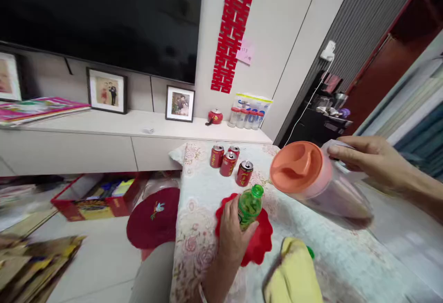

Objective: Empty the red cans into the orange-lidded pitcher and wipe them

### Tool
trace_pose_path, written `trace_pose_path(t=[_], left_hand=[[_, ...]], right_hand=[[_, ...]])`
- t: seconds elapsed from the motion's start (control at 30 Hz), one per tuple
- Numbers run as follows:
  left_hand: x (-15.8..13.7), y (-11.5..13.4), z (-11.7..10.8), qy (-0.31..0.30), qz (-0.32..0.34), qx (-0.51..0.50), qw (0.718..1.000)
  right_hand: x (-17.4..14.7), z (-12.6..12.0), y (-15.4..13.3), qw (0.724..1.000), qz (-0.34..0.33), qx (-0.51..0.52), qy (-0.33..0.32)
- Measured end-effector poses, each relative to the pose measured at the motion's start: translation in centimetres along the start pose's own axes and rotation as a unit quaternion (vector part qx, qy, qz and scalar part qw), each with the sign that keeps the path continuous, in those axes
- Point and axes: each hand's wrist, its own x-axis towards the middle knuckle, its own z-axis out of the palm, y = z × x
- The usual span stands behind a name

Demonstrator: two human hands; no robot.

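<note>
While the bottle (249,207) is encircled mouth-up over the red mat (261,244) by left hand (231,227) fingers, the pitcher (348,203), clasped by right hand (375,157) fingers, is slanted lid (294,170) mat-ward.

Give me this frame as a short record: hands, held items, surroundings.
left hand: around green bottle
bottle position: over red scalloped mat, contact unclear
right hand: on handle of pitcher
pitcher pose: tilted, orange lid toward bottle
pour stream: none visible
cans: four red cans, beyond bottle
cloth: yellow cloth, near table's front
</note>
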Motion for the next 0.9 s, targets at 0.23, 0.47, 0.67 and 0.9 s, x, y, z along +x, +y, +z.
trace_pose_path(t=[0.23, 0.47, 0.67, 0.9], left_hand=[[0.15, 0.17, -0.11, 0.002, -0.005, -0.012, 1.000], [0.20, 0.24, -0.23, 0.001, -0.002, -0.014, 1.000], [0.06, 0.10, 0.03, 0.008, -0.001, -0.018, 1.000], [0.05, 0.12, -0.02, 0.014, 0.005, -0.015, 1.000]], right_hand=[[-0.27, 0.13, -0.16, 1.000, -0.017, 0.014, 0.005], [-0.18, 0.29, -0.37, 0.999, -0.023, 0.028, 0.002], [-0.27, 0.42, -0.70, 0.999, -0.030, 0.033, 0.010], [-0.41, 0.48, -0.94, 0.999, -0.031, 0.031, 0.008]])
